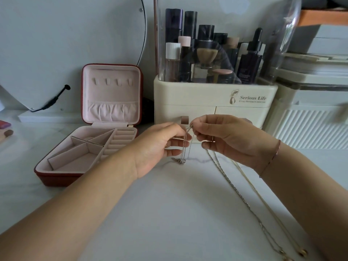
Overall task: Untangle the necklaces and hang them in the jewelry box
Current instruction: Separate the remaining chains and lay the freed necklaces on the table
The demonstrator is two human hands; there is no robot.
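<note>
A thin silver necklace (185,146) is pinched at its top by both the left hand (160,146) and the right hand (229,140). Its chain hangs below the grip, and the pendant (181,161) touches the white tabletop (169,204). The open jewelry box (90,147) is set well to the left.

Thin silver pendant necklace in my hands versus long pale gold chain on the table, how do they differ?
The thin silver pendant necklace hangs pinched between left hand and right hand; the long pale gold chain lies stretched on the white table. The silver one looks short and bunched, the gold one longer. Both are fine chains.
</note>
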